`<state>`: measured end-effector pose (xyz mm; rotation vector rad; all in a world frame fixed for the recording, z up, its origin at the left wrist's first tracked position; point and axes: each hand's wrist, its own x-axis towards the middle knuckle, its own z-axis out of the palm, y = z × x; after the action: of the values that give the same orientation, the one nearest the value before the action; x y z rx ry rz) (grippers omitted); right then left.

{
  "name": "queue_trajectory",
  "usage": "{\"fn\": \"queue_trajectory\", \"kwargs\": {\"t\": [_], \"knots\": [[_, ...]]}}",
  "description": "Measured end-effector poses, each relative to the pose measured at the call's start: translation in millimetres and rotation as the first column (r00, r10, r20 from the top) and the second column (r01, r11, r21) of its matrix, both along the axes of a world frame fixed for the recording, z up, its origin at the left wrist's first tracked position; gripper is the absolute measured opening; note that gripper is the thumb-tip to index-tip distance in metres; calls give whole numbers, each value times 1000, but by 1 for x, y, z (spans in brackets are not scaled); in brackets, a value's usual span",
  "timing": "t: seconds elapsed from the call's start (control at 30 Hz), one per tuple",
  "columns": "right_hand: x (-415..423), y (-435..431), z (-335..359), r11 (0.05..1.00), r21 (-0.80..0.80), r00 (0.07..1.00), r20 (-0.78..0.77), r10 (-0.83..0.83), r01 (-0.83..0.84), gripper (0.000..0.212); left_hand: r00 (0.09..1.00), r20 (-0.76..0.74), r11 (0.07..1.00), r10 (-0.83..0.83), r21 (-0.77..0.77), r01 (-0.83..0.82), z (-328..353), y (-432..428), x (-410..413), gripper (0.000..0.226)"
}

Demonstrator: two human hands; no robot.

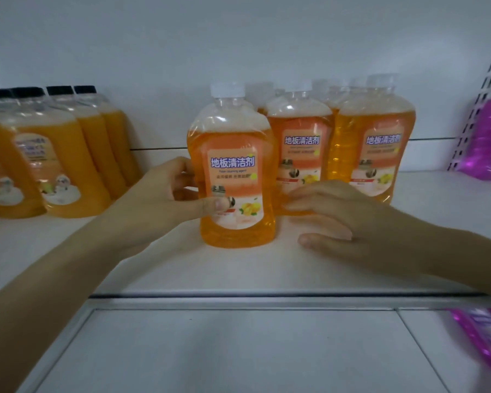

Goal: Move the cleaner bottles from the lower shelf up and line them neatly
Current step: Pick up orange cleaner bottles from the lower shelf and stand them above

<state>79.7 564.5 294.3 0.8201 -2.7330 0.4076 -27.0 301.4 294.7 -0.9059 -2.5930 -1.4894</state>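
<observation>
At the bottom, the bare lower shelf (238, 350) is seen, and a purple bottle (482, 336) at its right corner is cut off by the frame and blurred. Above it, on the upper shelf (238, 268), the front cleaner bottle (233, 165) is stood upright and is grasped by the left hand (159, 202): the thumb is laid across the label, and the fingers are curled round the bottle's left side, partly hidden behind it. The right hand (360, 219) is held loose with straight fingers; nothing is held. Whether its fingertips touch the second cleaner bottle (301, 143) cannot be told. Just beside that stands a third cleaner bottle (380, 143). Behind them, rear bottles (260, 92) are mostly hidden. Black-capped bottles (68, 154) at the left are blurred; a purple container (488, 143) is cropped at the right.
</observation>
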Motion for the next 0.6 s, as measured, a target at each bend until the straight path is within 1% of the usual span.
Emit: {"fn": "queue_trajectory", "kwargs": {"t": [0.07, 0.13, 0.2, 0.27, 0.37, 0.43, 0.53, 0.6], "knots": [[-8, -7, -5, 1000, -20, 992, 127, 11, -8, 44, 1000, 19, 999, -6, 32, 5, 4, 2, 9, 56], [-13, -14, -10, 999, 4, 986, 156, -50, 50, 43, 998, 60, 997, -16, 72, 11, 12, 7, 22, 65], [-14, -16, -12, 996, -54, 980, 190, -61, 73, 37, 998, 61, 996, 9, 84, -14, 15, 12, 30, 74], [-14, -19, -15, 995, -65, 982, 176, -69, 82, 36, 999, 10, 998, 51, 43, -51, 15, 13, 31, 75], [-14, -18, -19, 991, -82, 981, 168, -92, 107, 50, 996, -24, 996, 84, 29, -84, 10, 12, 31, 60], [-15, -16, -20, 990, -70, 983, 142, -113, 124, 53, 994, -62, 996, 85, 6, -84, 6, 13, 32, 55], [-12, -18, -17, 987, -87, 982, 141, -123, 136, 42, 988, -105, 993, 114, -15, -116, 3, 15, 33, 60], [-11, -18, -17, 984, -86, 981, 128, -145, 156, 46, 983, -124, 989, 137, -33, -142, 5, 14, 33, 69]]}}
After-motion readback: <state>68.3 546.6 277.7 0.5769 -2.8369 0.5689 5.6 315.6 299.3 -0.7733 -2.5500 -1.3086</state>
